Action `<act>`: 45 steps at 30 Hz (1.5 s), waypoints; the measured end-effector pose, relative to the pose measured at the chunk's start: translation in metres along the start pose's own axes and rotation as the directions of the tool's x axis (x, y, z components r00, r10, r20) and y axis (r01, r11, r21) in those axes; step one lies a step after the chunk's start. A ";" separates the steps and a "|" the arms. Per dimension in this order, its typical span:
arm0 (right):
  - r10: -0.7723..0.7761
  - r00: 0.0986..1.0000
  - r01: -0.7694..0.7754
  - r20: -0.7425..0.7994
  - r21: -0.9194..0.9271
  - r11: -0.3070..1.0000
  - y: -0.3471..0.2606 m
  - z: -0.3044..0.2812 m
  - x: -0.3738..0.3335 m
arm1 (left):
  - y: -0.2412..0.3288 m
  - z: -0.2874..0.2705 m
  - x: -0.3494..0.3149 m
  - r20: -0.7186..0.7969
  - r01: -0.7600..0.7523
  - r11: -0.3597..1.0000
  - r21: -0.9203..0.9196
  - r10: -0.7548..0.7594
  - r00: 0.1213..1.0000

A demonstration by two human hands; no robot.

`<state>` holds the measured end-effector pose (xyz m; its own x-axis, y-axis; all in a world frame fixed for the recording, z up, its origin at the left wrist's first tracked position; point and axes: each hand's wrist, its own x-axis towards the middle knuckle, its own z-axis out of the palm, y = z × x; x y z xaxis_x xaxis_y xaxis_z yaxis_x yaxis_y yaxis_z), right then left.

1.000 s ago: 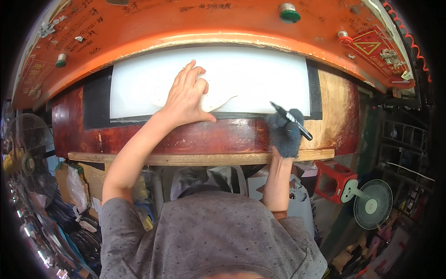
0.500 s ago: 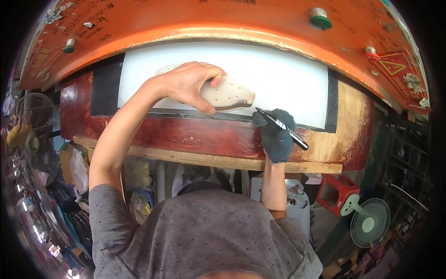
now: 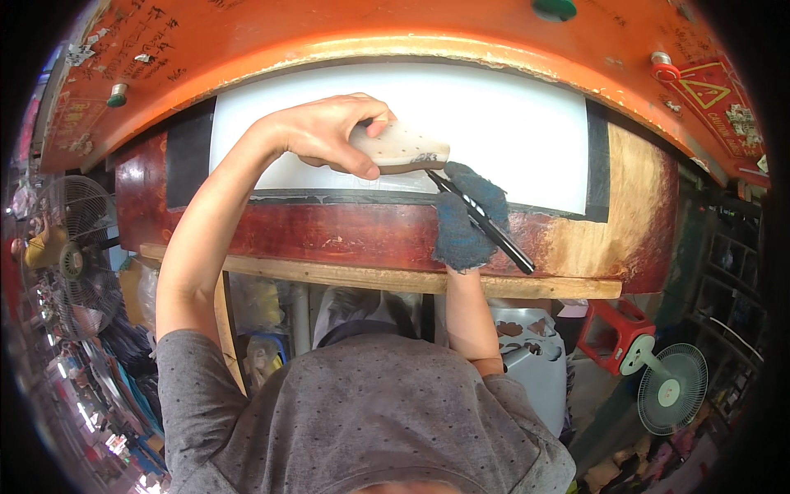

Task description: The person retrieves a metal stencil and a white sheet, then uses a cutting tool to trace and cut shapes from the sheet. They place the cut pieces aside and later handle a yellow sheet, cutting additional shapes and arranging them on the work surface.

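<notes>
My bare left hand [image 3: 325,130] is closed around a cream insole-shaped piece [image 3: 405,146] with small dark holes, its thumb along the near edge. The piece is tilted, so its brown lower edge and dark marks near the right end show. Its left part is hidden behind the hand. In a dark blue-grey knit glove, my right hand [image 3: 462,230] grips a black marker [image 3: 504,244]. The marker's tip is close to the brown edge; whether it touches, I cannot tell. Beneath both hands lies a white board [image 3: 527,115].
An orange machine housing [image 3: 329,29] with a green knob [image 3: 117,95] and a red button [image 3: 665,67] spans the far side. The worn red-brown table [image 3: 329,239] has a wooden front rail [image 3: 543,287]. A red stool [image 3: 605,333] and a fan [image 3: 671,391] stand at right, another fan [image 3: 74,255] at left.
The right hand has moved left and away from me, bringing the marker's tip close to the insole-shaped piece. That piece is tipped more, showing more of its marked edge. The view has shifted slightly.
</notes>
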<state>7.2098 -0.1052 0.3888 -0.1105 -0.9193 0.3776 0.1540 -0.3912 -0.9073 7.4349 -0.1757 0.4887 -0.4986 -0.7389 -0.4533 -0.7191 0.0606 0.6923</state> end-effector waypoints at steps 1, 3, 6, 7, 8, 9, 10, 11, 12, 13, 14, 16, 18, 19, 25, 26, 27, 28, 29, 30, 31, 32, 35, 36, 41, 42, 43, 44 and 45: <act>-0.019 1.000 0.020 0.009 -0.035 0.999 0.001 0.000 0.000 | 0.000 0.000 0.000 0.000 -0.019 1.000 0.012 0.019 1.000; -0.061 0.998 0.064 0.033 -0.087 0.994 0.003 0.001 0.000 | -0.001 0.001 0.001 -0.002 -0.057 0.998 0.032 0.057 0.998; -0.037 0.995 0.048 0.089 -0.126 0.991 0.004 0.000 -0.001 | 0.000 0.001 0.000 -0.002 -0.077 0.995 0.066 0.077 0.997; -0.046 0.995 0.057 0.090 -0.123 0.991 0.004 0.000 -0.001 | 0.000 0.001 0.000 -0.001 -0.073 0.996 0.060 0.073 0.997; -0.055 0.994 0.066 0.092 -0.121 0.990 0.003 -0.001 -0.001 | 0.000 0.001 0.000 -0.001 -0.069 0.996 0.053 0.069 0.998; -0.049 0.993 0.062 0.108 -0.124 0.990 0.003 -0.001 -0.001 | 0.000 0.001 0.000 -0.001 -0.065 0.997 0.046 0.066 0.998; -0.056 0.992 0.071 0.110 -0.136 0.988 0.002 -0.001 0.000 | 0.000 0.001 0.000 -0.003 -0.055 0.998 0.044 0.055 0.998; -0.048 0.991 0.067 0.125 -0.152 0.986 0.002 -0.001 0.000 | -0.001 0.002 0.000 -0.005 -0.045 0.998 0.042 0.045 0.999; -0.040 0.990 0.064 0.138 -0.170 0.983 0.001 0.000 0.001 | -0.001 0.002 0.000 -0.006 -0.036 0.999 0.040 0.036 0.999; -0.038 0.991 0.059 0.130 -0.164 0.985 0.000 0.001 0.001 | -0.002 0.002 0.000 -0.007 -0.049 0.998 0.046 0.049 0.999; -0.036 0.992 0.055 0.122 -0.158 0.986 -0.002 0.002 0.002 | -0.003 0.002 0.000 -0.008 -0.062 0.997 0.052 0.063 0.998; -0.052 0.992 0.071 0.113 -0.175 0.982 -0.005 0.004 0.004 | -0.004 0.004 0.000 -0.031 -0.117 0.991 0.071 0.119 0.992; -0.082 0.989 0.108 0.122 -0.226 0.968 -0.009 0.006 0.006 | -0.004 0.004 0.000 -0.073 -0.198 0.975 0.102 0.206 0.976; -0.072 0.988 0.104 0.138 -0.241 0.965 -0.012 0.006 0.008 | -0.004 0.004 0.000 -0.055 -0.153 0.984 0.088 0.158 0.986; -0.077 0.975 0.147 0.210 -0.343 0.928 -0.016 0.004 0.012 | -0.002 0.003 0.000 -0.018 -0.074 0.995 0.067 0.075 0.997; -0.089 0.972 0.161 0.216 -0.342 0.926 -0.015 0.004 0.012 | -0.001 0.003 0.000 -0.018 -0.069 0.995 0.067 0.070 0.997; -0.100 0.970 0.173 0.222 -0.340 0.924 -0.014 0.003 0.012 | -0.001 0.003 0.000 -0.019 -0.063 0.996 0.068 0.065 0.998; -0.106 0.970 0.175 0.218 -0.330 0.928 -0.013 0.003 0.012 | -0.001 0.004 0.000 -0.022 -0.062 0.996 0.068 0.064 0.998; -0.111 0.971 0.177 0.213 -0.320 0.931 -0.012 0.002 0.011 | -0.001 0.004 0.000 -0.025 -0.060 0.996 0.069 0.062 0.998; -0.101 0.972 0.165 0.210 -0.314 0.935 -0.012 0.002 0.010 | -0.002 0.004 0.000 -0.029 -0.059 0.996 0.070 0.061 0.998; -0.095 0.978 0.147 0.185 -0.287 0.947 -0.011 0.002 0.010 | -0.002 0.004 0.000 -0.027 -0.057 0.996 0.071 0.059 0.998; -0.074 0.984 0.116 0.162 -0.263 0.958 -0.011 0.002 0.009 | -0.002 0.005 0.000 -0.027 -0.055 0.996 0.072 0.057 0.998; -0.059 0.991 0.085 0.119 -0.225 0.971 -0.011 0.004 0.008 | -0.003 0.004 -0.001 -0.026 -0.051 0.996 0.068 0.053 0.998; -0.054 0.995 0.072 0.089 -0.209 0.975 -0.010 0.005 0.007 | -0.003 0.004 -0.001 -0.026 -0.051 0.997 0.065 0.053 0.998; -0.012 0.997 0.030 0.075 -0.244 0.969 -0.010 0.008 0.009 | 0.001 0.003 -0.001 -0.010 -0.042 0.998 0.050 0.043 0.999; -0.028 0.996 0.050 0.082 -0.277 0.960 -0.010 0.008 0.009 | 0.002 0.003 0.000 -0.004 -0.040 0.998 0.048 0.040 0.999; -0.012 0.996 0.033 0.085 -0.249 0.968 -0.011 0.008 0.009 | 0.002 0.003 -0.001 -0.005 -0.039 0.998 0.056 0.039 0.999; 0.007 0.997 0.010 0.072 -0.223 0.975 -0.011 0.008 0.009 | 0.002 0.002 -0.001 -0.007 -0.038 0.997 0.065 0.039 0.999; 0.018 0.998 -0.006 0.057 -0.197 0.980 -0.011 0.008 0.009 | 0.002 0.002 -0.001 -0.008 -0.037 0.997 0.074 0.038 0.999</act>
<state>7.2146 -0.1094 0.4036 -0.0512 -0.9271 0.3713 -0.0422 -0.3695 -0.9283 7.4326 -0.1733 0.4893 -0.5217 -0.7414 -0.4221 -0.7336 0.1373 0.6655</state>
